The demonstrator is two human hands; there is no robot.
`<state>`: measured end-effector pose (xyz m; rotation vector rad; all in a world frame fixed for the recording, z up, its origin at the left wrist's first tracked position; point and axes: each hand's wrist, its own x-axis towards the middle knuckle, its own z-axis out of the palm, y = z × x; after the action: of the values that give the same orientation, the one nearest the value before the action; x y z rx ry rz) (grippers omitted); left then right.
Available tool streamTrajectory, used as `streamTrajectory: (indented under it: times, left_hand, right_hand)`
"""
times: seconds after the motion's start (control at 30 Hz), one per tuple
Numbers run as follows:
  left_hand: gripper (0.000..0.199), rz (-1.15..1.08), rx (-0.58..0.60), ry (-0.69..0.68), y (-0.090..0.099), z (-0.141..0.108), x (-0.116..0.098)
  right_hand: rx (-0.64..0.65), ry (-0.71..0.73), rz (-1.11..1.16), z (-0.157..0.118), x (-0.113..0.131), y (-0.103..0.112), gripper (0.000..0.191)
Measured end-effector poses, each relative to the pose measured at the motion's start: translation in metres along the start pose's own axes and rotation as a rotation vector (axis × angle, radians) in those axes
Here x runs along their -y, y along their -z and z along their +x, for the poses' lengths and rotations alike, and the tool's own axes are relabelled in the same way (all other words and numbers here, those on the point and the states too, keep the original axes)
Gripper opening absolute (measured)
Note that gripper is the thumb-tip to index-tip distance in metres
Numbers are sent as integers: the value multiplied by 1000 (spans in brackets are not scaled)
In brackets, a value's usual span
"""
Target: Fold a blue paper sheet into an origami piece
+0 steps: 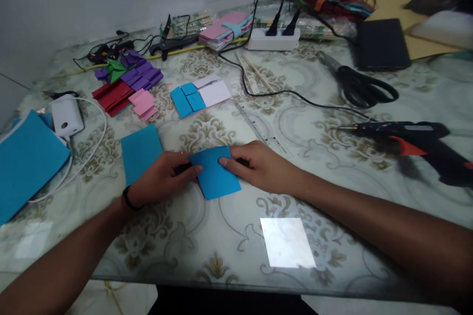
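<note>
A small rectangle of blue paper (217, 177) is held just above the table between my two hands. My left hand (172, 171) pinches its left edge, thumb on top and fingers underneath. On the opposite edge, my right hand (254, 165) grips it the same way. Whether the paper is folded I cannot tell. Beside my left hand, a second blue paper piece (141, 150) lies flat, partly covered by the hand. Farther back is a card (214, 91) with blue folded pieces on its left part and a pale panel on its right.
Folded purple (142, 76), red (114, 96) and pink paper pieces (143, 104) lie back left. Large blue sheets (29, 162) and a white power bank (67, 115) sit left. Black scissors (364, 86), a glue gun (402, 130) and its cord occupy the right. A clear ruler (254, 125) lies centrally.
</note>
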<state>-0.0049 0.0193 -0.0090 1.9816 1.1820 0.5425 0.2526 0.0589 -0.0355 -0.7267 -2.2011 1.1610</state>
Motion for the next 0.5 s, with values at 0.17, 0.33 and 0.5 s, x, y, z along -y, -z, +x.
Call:
streamTrajectory:
  times: [0.17, 0.33, 0.5]
  left_hand:
    - [38, -8, 17, 20, 1, 0, 0]
    - [37, -22, 24, 3, 1, 0, 0]
    - [40, -10, 13, -14, 1, 1, 0]
  right_hand:
    - [1, -3, -3, 0, -1, 0, 44]
    - [-3, -3, 3, -1, 0, 1, 45]
    - [4, -8, -9, -1, 1, 2, 41]
